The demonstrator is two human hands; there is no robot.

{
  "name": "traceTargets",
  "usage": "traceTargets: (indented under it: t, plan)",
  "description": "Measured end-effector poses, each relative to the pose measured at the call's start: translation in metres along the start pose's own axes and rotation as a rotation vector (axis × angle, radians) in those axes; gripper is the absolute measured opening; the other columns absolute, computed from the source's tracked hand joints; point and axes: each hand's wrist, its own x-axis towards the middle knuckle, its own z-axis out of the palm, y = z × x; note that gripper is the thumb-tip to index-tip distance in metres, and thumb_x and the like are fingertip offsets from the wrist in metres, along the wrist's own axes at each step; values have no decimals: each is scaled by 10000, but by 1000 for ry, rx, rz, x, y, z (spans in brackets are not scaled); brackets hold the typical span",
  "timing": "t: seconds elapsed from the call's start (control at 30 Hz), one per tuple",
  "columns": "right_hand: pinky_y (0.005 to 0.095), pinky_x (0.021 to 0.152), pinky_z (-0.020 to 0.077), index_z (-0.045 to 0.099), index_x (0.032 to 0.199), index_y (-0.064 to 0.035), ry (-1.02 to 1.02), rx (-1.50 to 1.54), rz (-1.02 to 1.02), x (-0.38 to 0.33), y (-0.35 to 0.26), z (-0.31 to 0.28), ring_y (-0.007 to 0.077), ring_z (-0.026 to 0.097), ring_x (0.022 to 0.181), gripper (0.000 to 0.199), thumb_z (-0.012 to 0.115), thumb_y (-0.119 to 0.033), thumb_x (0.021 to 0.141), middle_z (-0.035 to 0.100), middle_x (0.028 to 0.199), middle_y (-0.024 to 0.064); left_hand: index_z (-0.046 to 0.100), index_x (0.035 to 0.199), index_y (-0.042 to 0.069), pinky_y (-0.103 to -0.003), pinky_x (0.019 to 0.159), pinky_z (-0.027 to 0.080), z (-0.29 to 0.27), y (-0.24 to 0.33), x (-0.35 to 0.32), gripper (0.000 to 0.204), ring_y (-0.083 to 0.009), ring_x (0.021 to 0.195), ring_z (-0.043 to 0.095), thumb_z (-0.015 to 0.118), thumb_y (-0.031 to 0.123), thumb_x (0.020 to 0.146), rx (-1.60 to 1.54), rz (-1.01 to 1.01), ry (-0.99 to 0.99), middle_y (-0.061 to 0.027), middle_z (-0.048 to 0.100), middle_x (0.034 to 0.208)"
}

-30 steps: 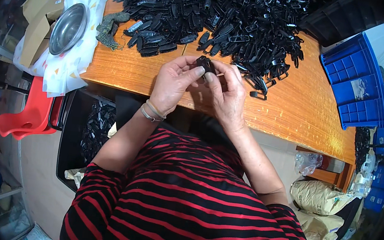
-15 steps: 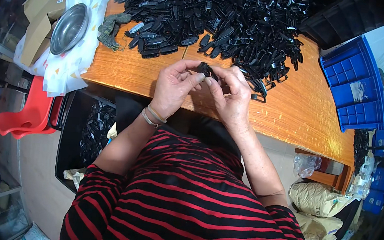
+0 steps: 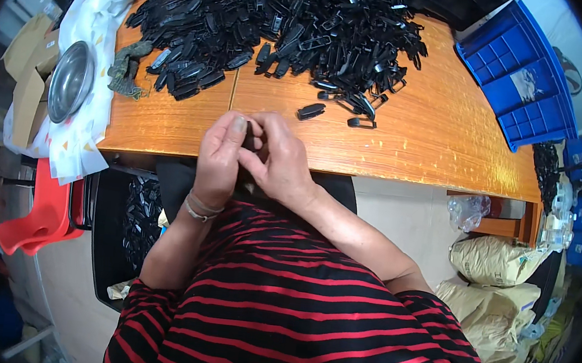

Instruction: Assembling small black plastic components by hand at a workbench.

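My left hand [image 3: 218, 163] is closed at the table's front edge, thumb pointing up, with bands around its wrist. My right hand [image 3: 282, 163] meets it from the right, its fingers curled inward. Between the fingertips of both hands a bit of a small black plastic part [image 3: 249, 136] shows; the fingers cover most of it. Beyond the hands lies one loose black oval part [image 3: 310, 111], with a small black looped piece [image 3: 361, 124] to its right. A big heap of similar black plastic parts [image 3: 279, 28] spreads over the far side of the wooden table [image 3: 169, 130].
On the left are a metal bowl [image 3: 71, 82] on white sheeting [image 3: 101, 27], a grey-green cloth [image 3: 127, 68], a red chair [image 3: 39, 215] and a black bin [image 3: 104, 261] of parts. A blue crate [image 3: 521, 82] stands at the right; paper sacks [image 3: 499, 260] lie below.
Both hands have drawn nearer to my body and turned, hiding more of the black part. The loose oval part is now visible on the table. The whole view has shifted.
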Motion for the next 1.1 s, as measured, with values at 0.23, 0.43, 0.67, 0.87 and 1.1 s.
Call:
traceTargets:
  t: [0.23,0.43,0.67,0.87,1.1]
  plan:
    - [356,641,507,617,1024,-53,-237,-134,-244,6,14,-35,276,622,738,346,774,-220,764,595,861,100,643,804,5,-312,711,452,-78,67,-44,213,-189,714,564,590,180,912,909,-277,39,-73,596,723]
    - [376,664,525,674,939,-27,-25,-624,-105,31,49,-105,303,641,772,157,696,-66,788,612,939,116,691,936,31,-389,774,482,-105,86,-56,182,-311,860,606,701,145,795,1497,63,202,-125,666,874]
    - [435,673,522,637,862,-20,-269,-890,-98,64,59,-103,355,639,788,91,644,-84,798,580,950,150,673,962,73,-386,752,516,21,-6,35,244,-284,892,638,732,205,765,1248,339,-57,-112,661,940]
    - [453,671,516,596,835,-11,-324,-931,-117,66,63,-107,372,636,776,75,603,-57,777,557,934,173,627,880,55,-388,743,501,43,-31,68,218,-300,895,571,747,164,733,1364,458,-102,-101,573,841]
    - [366,602,518,582,941,-24,-149,-721,-182,59,61,-113,262,638,691,183,685,-68,797,557,907,123,608,889,41,-341,644,500,32,-18,59,210,-236,736,627,747,63,732,1123,294,-82,-73,626,812]
